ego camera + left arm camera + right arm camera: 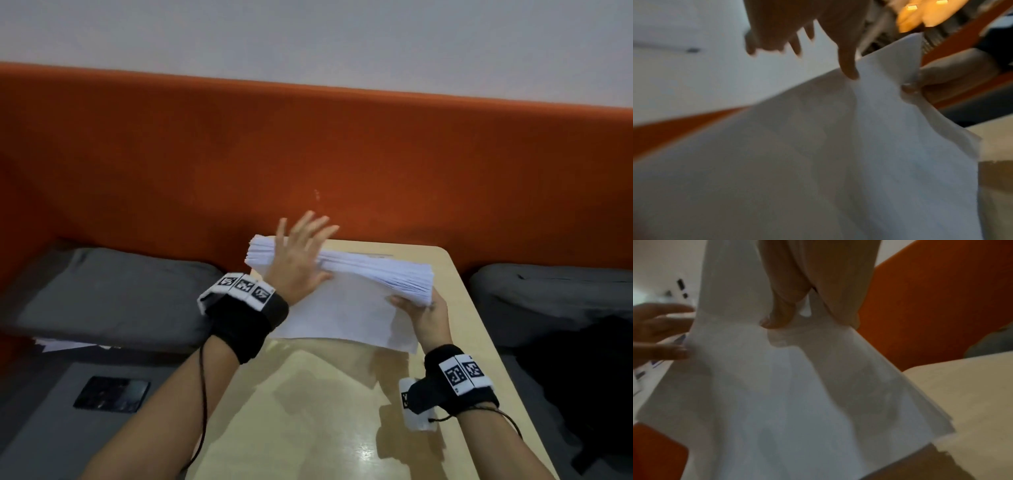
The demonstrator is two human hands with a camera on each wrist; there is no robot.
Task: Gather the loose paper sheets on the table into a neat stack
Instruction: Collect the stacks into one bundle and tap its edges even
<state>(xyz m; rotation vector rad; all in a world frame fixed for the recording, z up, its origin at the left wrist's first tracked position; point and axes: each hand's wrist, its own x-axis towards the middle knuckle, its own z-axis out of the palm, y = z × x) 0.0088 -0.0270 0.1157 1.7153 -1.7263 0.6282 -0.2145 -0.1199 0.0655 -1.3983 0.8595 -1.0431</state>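
Head view: paper stack [346, 294] at frame centre, tilted on edge over the table [342, 411]; left hand [301, 260] flat, fingers spread against it; right hand [428, 315] grips its right corner. Left wrist: thumb touches the sheets. Right wrist: fingers pinch the edge. Step looks like squaring; next probably tap edges, lay flat.

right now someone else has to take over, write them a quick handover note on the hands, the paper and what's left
Left hand: open, fingers straight, flat against the left end of the paper stack.
Right hand: grip on the stack's right near corner, holding it raised and tilted over the table.
Done: the sheets seen on the table are gathered into one thick bundle.
Left: the edges are fanned and uneven, so square them up and lay the stack flat. White paper also shows below the grey cushion on the left.
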